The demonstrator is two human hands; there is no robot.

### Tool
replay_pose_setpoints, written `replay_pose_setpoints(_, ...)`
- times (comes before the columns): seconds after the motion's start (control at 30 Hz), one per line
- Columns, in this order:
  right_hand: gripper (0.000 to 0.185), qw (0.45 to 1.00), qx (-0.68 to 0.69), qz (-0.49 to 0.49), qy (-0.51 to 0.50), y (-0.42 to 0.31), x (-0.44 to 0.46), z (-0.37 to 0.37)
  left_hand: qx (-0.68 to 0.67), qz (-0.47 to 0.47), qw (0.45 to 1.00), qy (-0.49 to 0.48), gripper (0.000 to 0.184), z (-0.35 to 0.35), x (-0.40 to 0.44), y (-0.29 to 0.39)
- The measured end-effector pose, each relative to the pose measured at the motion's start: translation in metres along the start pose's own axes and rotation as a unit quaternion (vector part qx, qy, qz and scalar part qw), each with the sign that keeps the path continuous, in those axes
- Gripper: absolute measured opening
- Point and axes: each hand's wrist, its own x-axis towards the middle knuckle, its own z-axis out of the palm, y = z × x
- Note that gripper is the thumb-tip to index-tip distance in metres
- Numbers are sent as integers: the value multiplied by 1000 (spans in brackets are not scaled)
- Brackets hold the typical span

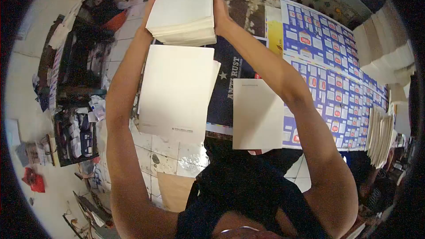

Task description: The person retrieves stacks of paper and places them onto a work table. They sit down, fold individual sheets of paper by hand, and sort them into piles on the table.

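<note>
A thick stack of cream-white paper sheets (pixel 182 1) is at the far end of the table. Along its left side lies my left hand (pixel 152 9), and my right hand (pixel 221 11) presses against the right side, so the stack is gripped between them. Its sheet edges show unevenly at the front; most of my fingers are hidden by the paper. Nearer me is a second pile of white sheets (pixel 175 90) with small print near its bottom edge, one sheet jutting out at the right. Another pile of white sheets (pixel 257 113) sits under my right forearm.
Blue printed sheets with red labels (pixel 325 73) cover the table's right side. A dark sheet lettered "ANTI RUST" (pixel 223 88) lies between the piles. Tall paper stacks (pixel 383 40) and upright bundles (pixel 380 135) stand at the right. A dark shelf (pixel 75 139) with clutter is at the left.
</note>
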Motion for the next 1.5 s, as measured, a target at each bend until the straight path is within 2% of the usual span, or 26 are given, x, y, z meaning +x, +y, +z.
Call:
replay_pose_setpoints(0.03,88,995,-93,21,18,1,5,-10,83,14,995,51,50,11,-9,6)
replay_pose_setpoints(0.07,99,973,-227,-36,18,-4,0,-27,165,23,981,99,53,24,-18,11)
replay_pose_setpoints(0.1,109,929,-357,-91,33,-10,-6,-43,139,-44,987,73,58,37,-24,13)
replay_pose_setpoints(0.17,97,896,-419,-110,96,-21,-17,-87,134,-151,979,33,69,29,-31,6)
replay_pose_setpoints(0.2,84,908,-416,-26,52,-76,-61,-93,156,-181,971,17,77,16,-26,0)
replay_pose_setpoints(0.23,71,913,-403,66,7,-118,-128,-96,185,-198,960,63,77,-3,-12,8)
replay_pose_setpoints(0.27,71,876,-470,-100,49,-100,-170,-119,216,-219,945,109,77,-17,-4,18)
replay_pose_setpoints(0.3,73,804,-522,-270,87,-85,-205,-135,244,-231,929,157,78,-24,0,35)
replay_pose_setpoints(0.4,87,663,-740,-23,111,-63,-340,-132,276,95,945,145,67,8,-39,107)
replay_pose_setpoints(0.43,88,690,-717,58,83,-52,-358,-136,302,188,928,113,63,42,-87,133)
replay_pose_setpoints(0.47,97,685,-715,78,114,-38,-375,-132,307,252,913,94,57,74,-133,148)
replay_pose_setpoints(0.5,93,681,-717,40,143,-20,-379,-133,315,316,892,74,52,108,-180,156)
replay_pose_setpoints(0.57,86,671,-713,-33,201,14,-387,-131,351,283,891,53,27,174,-266,146)
replay_pose_setpoints(0.6,65,679,-691,-101,228,14,-390,-126,316,298,900,-45,19,184,-289,117)
replay_pose_setpoints(0.63,60,734,-633,-103,225,14,-392,-129,382,224,897,-17,17,196,-314,75)
replay_pose_setpoints(0.67,54,782,-572,-111,219,14,-387,-133,303,145,937,-100,28,222,-335,48)
replay_pose_setpoints(0.7,50,827,-508,-117,210,16,-385,-137,352,86,931,-47,46,231,-340,4)
replay_pose_setpoints(0.73,42,831,-486,-177,208,22,-381,-141,406,106,907,30,65,229,-338,-45)
replay_pose_setpoints(0.8,39,907,-344,-189,152,11,-394,-145,398,47,903,155,73,215,-323,-125)
replay_pose_setpoints(0.83,37,935,-270,-193,124,5,-398,-146,380,-20,907,180,74,220,-320,-129)
replay_pose_setpoints(0.9,28,951,-197,-200,132,-10,-399,-155,72,-66,990,98,69,240,-320,-100)
replay_pose_setpoints(0.93,24,957,-160,-197,137,-14,-404,-159,-109,-108,987,52,53,249,-322,-90)
replay_pose_setpoints(1.07,24,950,-112,-209,204,-49,-422,-156,-201,-53,978,25,33,276,-314,-85)
replay_pose_setpoints(1.2,31,913,-238,-230,239,-61,-425,-171,-251,-59,966,-26,45,283,-312,-92)
replay_pose_setpoints(1.33,32,934,-225,-182,210,-66,-424,-172,-333,-66,938,-63,48,283,-316,-93)
replay_pose_setpoints(1.5,38,991,24,-38,127,-56,-412,-157,-453,-88,882,-100,52,268,-313,-103)
